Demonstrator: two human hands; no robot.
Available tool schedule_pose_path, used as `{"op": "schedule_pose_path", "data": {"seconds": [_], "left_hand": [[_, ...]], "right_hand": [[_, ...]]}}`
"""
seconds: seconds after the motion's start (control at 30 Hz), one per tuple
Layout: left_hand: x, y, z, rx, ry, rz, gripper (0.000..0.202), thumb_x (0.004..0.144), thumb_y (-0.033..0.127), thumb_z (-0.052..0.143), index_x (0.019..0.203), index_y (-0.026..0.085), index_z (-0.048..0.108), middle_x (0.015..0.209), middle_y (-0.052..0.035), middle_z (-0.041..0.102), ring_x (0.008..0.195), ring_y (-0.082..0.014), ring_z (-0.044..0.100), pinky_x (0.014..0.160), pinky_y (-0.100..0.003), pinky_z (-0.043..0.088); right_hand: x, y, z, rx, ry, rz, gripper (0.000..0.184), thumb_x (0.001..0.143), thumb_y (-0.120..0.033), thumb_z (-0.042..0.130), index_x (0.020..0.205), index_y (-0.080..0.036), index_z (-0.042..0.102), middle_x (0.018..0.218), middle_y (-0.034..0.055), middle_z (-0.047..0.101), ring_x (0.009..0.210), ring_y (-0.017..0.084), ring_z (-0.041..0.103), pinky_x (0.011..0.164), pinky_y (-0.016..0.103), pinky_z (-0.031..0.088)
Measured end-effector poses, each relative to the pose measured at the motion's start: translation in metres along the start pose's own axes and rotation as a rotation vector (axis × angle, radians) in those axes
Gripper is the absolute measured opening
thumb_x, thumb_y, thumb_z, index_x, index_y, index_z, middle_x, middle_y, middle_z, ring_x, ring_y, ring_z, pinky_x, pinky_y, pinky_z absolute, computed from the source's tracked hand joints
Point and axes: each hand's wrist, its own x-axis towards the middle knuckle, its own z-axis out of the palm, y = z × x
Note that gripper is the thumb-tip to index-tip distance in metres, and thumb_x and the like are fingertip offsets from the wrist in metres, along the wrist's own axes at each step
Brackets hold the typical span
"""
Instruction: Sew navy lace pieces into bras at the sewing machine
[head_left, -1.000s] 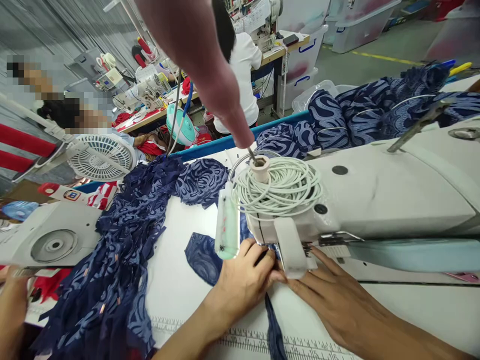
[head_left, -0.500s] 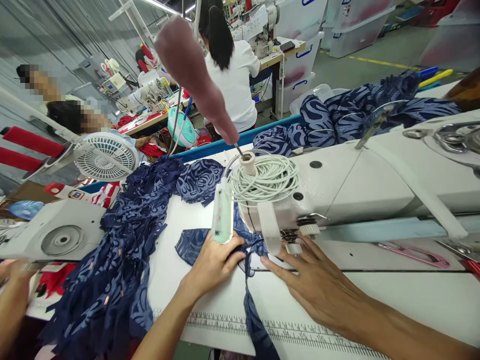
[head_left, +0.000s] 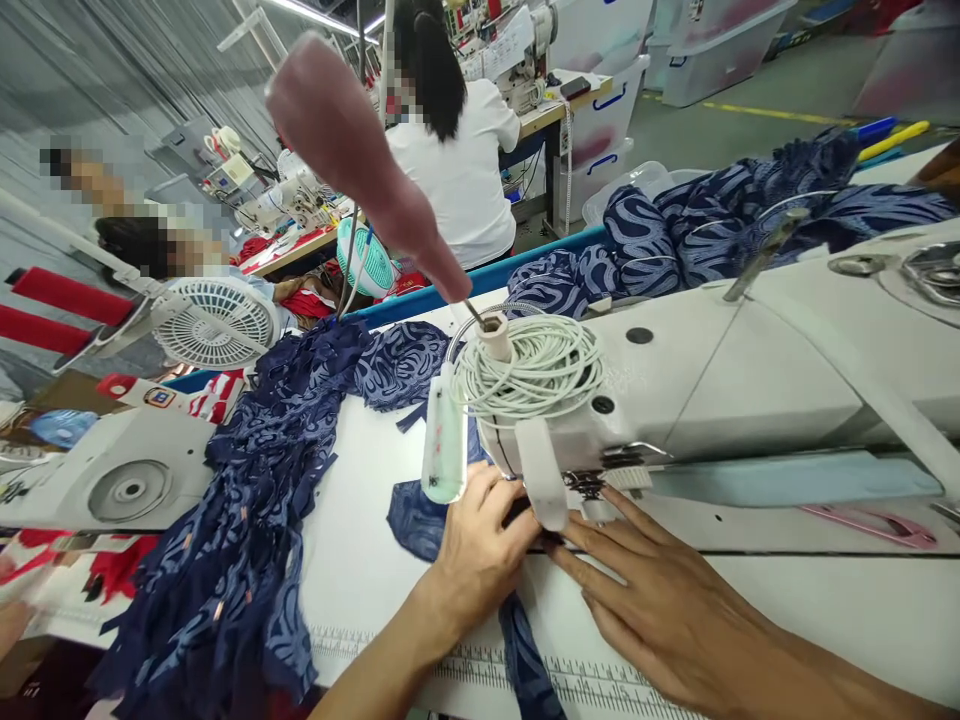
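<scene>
In the head view a white sewing machine [head_left: 675, 370] stands over a white table. My left hand [head_left: 484, 545] is left of the needle area, fingers bent and pressed together on a navy patterned fabric piece [head_left: 417, 520]. A narrow end of that cloth [head_left: 527, 655] hangs toward me across the printed ruler [head_left: 600, 675]. My right hand [head_left: 652, 580] lies flat with fingers spread beside the presser area, fingertips under the machine head. The needle and the cloth beneath it are hidden by the hands and a white guard [head_left: 541, 470].
A heap of navy cut pieces [head_left: 247, 500] covers the table's left side. Bundled navy cloth [head_left: 675, 235] lies behind the machine. A pink-handled screwdriver [head_left: 367, 160] stands in a coil of pale cord [head_left: 551, 365]. A white fan [head_left: 217, 322] and co-workers are beyond.
My left hand has moved right, closer to the needle area, and the fabric piece has shifted right with it. My right hand stays flat, slightly lower in view.
</scene>
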Motion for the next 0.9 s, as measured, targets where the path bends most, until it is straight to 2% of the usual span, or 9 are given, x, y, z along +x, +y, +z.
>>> {"op": "schedule_pose_path", "data": {"seconds": [0.2,0.37,0.43,0.53,0.6,0.67,0.77,0.83,0.9], "left_hand": [[0.001,0.003,0.001,-0.122,-0.041,-0.044,0.025,0.09,0.006,0.048,0.102,0.021,0.064,0.088,-0.0033,0.067,0.084,-0.0184,0.06,0.092,-0.043,0.044],[-0.005,0.018,0.002,-0.067,-0.115,-0.113,0.028,0.09,0.01,0.051,0.114,0.021,0.062,0.105,-0.0072,0.067,0.096,-0.0231,0.06,0.099,-0.051,0.04],[-0.006,0.016,0.003,-0.045,-0.139,-0.121,0.034,0.09,0.011,0.052,0.123,0.02,0.059,0.11,-0.0085,0.066,0.102,-0.0245,0.059,0.098,-0.05,0.042],[-0.003,0.004,0.005,0.012,-0.125,-0.061,0.035,0.091,0.011,0.053,0.125,0.018,0.057,0.109,-0.0096,0.066,0.104,-0.0244,0.058,0.086,-0.038,0.047],[0.001,-0.001,0.008,0.036,-0.085,-0.009,0.027,0.091,0.011,0.054,0.117,0.017,0.06,0.103,-0.0084,0.067,0.1,-0.0231,0.059,0.078,-0.033,0.047],[0.005,0.002,0.012,0.072,-0.015,-0.03,0.017,0.091,0.011,0.054,0.104,0.016,0.062,0.093,-0.0069,0.066,0.089,-0.0219,0.059,0.076,-0.034,0.047],[0.006,0.018,0.019,0.12,0.066,-0.19,0.016,0.09,0.009,0.051,0.101,0.015,0.061,0.089,-0.009,0.063,0.083,-0.0232,0.058,0.078,-0.038,0.047],[0.004,0.025,0.021,0.096,0.059,-0.248,0.021,0.09,0.008,0.049,0.107,0.015,0.06,0.094,-0.0111,0.063,0.087,-0.0248,0.058,0.078,-0.039,0.047],[0.001,0.022,0.021,0.058,0.027,-0.22,0.021,0.092,0.01,0.049,0.109,0.015,0.06,0.095,-0.0106,0.064,0.089,-0.0246,0.058,0.08,-0.04,0.047]], "right_hand": [[0.001,-0.004,-0.001,0.026,0.0,0.024,0.033,0.09,-0.022,0.055,0.12,-0.019,0.068,0.11,0.0055,0.071,0.109,0.02,0.06,0.12,0.041,0.022],[0.001,-0.003,-0.001,0.051,0.023,0.024,0.033,0.093,-0.021,0.052,0.122,-0.02,0.067,0.105,0.0038,0.071,0.106,0.02,0.06,0.12,0.042,0.021],[0.003,0.0,-0.002,0.046,0.037,0.013,0.032,0.095,-0.021,0.049,0.122,-0.021,0.067,0.106,0.0033,0.071,0.106,0.019,0.06,0.12,0.041,0.021],[0.008,0.004,-0.003,0.021,0.024,0.004,0.033,0.098,-0.019,0.043,0.121,-0.019,0.067,0.097,0.0031,0.071,0.102,0.019,0.061,0.115,0.04,0.027],[0.011,0.006,-0.003,0.008,0.008,0.009,0.033,0.098,-0.017,0.042,0.12,-0.018,0.067,0.089,0.0033,0.07,0.1,0.02,0.061,0.106,0.04,0.036],[0.014,0.006,-0.003,0.011,0.012,0.024,0.031,0.097,-0.016,0.043,0.118,-0.017,0.067,0.086,0.0038,0.069,0.098,0.02,0.061,0.098,0.039,0.042],[0.016,0.006,-0.003,0.027,0.012,0.024,0.028,0.096,-0.015,0.045,0.111,-0.018,0.068,0.081,0.0031,0.067,0.093,0.021,0.061,0.1,0.042,0.042],[0.015,0.008,-0.005,0.044,0.023,0.003,0.027,0.095,-0.013,0.045,0.109,-0.018,0.067,0.08,0.0028,0.066,0.09,0.021,0.061,0.1,0.042,0.042],[0.013,0.014,-0.009,0.067,0.026,-0.004,0.027,0.095,-0.012,0.043,0.108,-0.017,0.066,0.082,0.0037,0.066,0.09,0.02,0.061,0.092,0.038,0.046]]}}
